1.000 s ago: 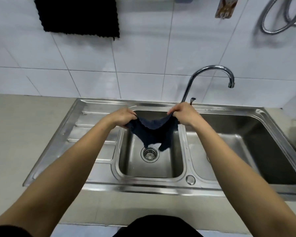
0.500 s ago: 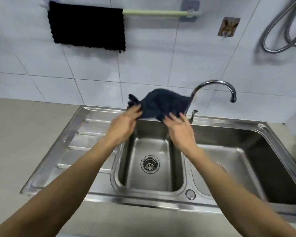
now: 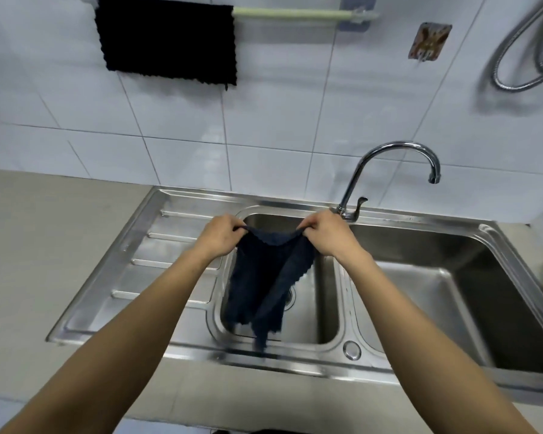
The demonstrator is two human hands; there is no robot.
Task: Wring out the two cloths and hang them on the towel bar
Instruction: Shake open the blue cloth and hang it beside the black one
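Two hands hold one dark blue cloth (image 3: 268, 283) above the small middle basin (image 3: 314, 311) of a steel sink (image 3: 370, 371). Left hand (image 3: 221, 234) pinches the cloth's upper left corner; its fingers (image 3: 232, 228) are curled shut on the fabric. Right hand (image 3: 325, 234) pinches the upper right corner the same way, fingers (image 3: 311, 228) closed on the fabric. Top edge sags slightly between the two grips. Remainder of the cloth hangs down, loosely folded on itself, lower end blurred and reaching in view to the sink's front rim; cannot tell whether it touches the steel. Drain (image 3: 290, 296) partly hidden behind the cloth.

Second cloth, black (image 3: 166, 39), is draped over the pale green towel bar (image 3: 295, 14) on the tiled wall (image 3: 76, 126), at the bar's left end. Bar's right portion is bare up to its wall bracket (image 3: 355, 18).

Sink layout: ribbed drainboard (image 3: 138, 267) at left, small basin in the middle, large basin (image 3: 452, 296) at right. Chrome gooseneck tap (image 3: 389, 170) stands behind the divider, spout turned over the large basin, lever handle (image 3: 359, 203) at its base, just behind the right hand. Grey worktop (image 3: 44, 230) surrounds the sink. Coiled metal hose (image 3: 521, 54) hangs on the wall at upper right; a small hook plate (image 3: 430, 42) is mounted left of it.
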